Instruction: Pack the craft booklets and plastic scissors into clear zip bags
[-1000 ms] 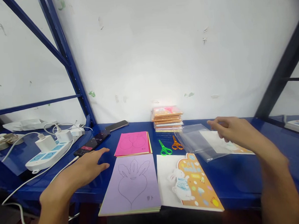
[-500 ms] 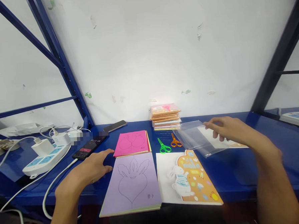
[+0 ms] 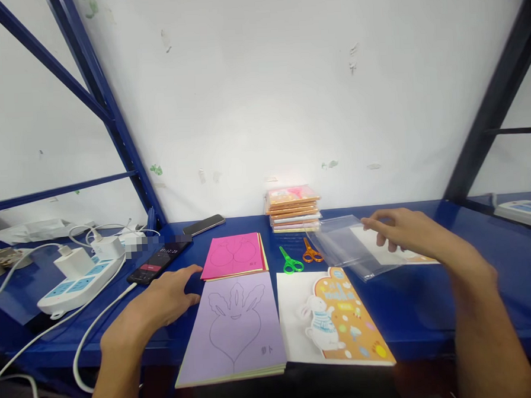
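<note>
My left hand (image 3: 170,296) is open, thumb and fingers apart, at the left edges of two paper stacks. The nearer stack is purple paper (image 3: 235,331) printed with a radish outline; behind it lies pink paper (image 3: 233,256) with a round outline. On the right, my right hand (image 3: 394,231) has its fingers pinched at the upper right corner of a clear plastic bag (image 3: 348,248). Beneath that hand is a partly hidden white sheet (image 3: 363,236) with an orange print. A rabbit-printed cover sheet (image 3: 338,320) lies beside the purple paper. Green scissors (image 3: 292,260) and orange scissors (image 3: 311,251) lie behind it.
A stack of wrapped packets (image 3: 293,209) stands by the wall. Left are a power strip (image 3: 78,286) with cables, a lit phone (image 3: 155,264) and another phone (image 3: 204,223). A blue frame post (image 3: 117,129) rises at the table's left; a dark post (image 3: 486,92) rises at right.
</note>
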The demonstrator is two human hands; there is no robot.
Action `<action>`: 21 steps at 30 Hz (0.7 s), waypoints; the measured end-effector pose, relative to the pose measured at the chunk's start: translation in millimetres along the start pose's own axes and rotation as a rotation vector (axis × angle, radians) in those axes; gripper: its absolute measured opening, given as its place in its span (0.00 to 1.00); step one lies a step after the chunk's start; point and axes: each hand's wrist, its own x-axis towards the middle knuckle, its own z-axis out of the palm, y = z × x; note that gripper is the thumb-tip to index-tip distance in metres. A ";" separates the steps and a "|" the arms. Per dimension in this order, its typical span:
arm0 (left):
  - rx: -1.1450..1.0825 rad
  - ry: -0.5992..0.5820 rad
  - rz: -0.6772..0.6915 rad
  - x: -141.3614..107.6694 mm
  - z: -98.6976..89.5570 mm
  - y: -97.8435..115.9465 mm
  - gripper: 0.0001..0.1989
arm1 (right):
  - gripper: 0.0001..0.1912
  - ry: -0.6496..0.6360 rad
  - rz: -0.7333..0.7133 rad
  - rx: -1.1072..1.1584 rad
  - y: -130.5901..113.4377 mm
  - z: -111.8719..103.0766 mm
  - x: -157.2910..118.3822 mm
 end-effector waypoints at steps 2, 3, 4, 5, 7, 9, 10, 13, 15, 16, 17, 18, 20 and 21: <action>0.047 -0.049 -0.008 -0.2 -1.2 2.3 0.31 | 0.24 0.007 0.005 -0.003 -0.9 -0.3 -0.8; 0.061 -0.066 -0.014 -0.2 -1.6 3.2 0.31 | 0.24 0.012 0.005 -0.005 -1.2 -0.5 -1.0; 0.062 -0.072 -0.021 -0.1 -1.8 3.7 0.31 | 0.23 0.018 0.004 -0.006 -1.3 -0.7 -1.1; 0.060 -0.078 -0.027 0.1 -1.8 3.9 0.31 | 0.23 0.021 0.002 -0.006 -1.3 -1.0 -1.1; 0.051 -0.081 -0.031 0.9 -1.3 3.4 0.32 | 0.22 0.023 0.002 -0.004 -0.8 -1.6 -0.8; 0.036 -0.072 -0.027 1.9 -0.6 2.8 0.32 | 0.21 0.021 0.010 -0.006 0.4 -2.4 0.0; 0.033 -0.067 -0.024 2.1 -0.5 2.8 0.32 | 0.21 0.023 0.014 -0.007 1.3 -2.9 0.6; 0.043 -0.082 -0.040 1.8 -1.3 4.5 0.32 | 0.21 0.054 0.010 -0.005 6.1 -4.5 2.7; 0.049 -0.089 -0.059 1.1 -2.2 5.8 0.32 | 0.22 0.090 -0.003 0.001 10.4 -5.4 4.1; 0.047 -0.090 -0.065 0.9 -2.5 6.0 0.32 | 0.23 0.109 -0.008 0.003 12.5 -5.9 4.7; 0.042 -0.090 -0.070 0.8 -2.5 6.0 0.32 | 0.23 0.127 -0.011 0.004 14.2 -6.4 4.9; 0.036 -0.092 -0.074 0.9 -2.3 5.6 0.32 | 0.22 0.144 -0.010 0.005 15.3 -6.9 4.9; 0.023 -0.093 -0.072 1.3 -1.5 4.3 0.33 | 0.21 0.154 0.003 0.012 15.8 -8.0 4.1; 0.019 -0.092 -0.067 1.4 -0.9 3.5 0.33 | 0.21 0.148 0.012 0.017 15.1 -8.6 3.4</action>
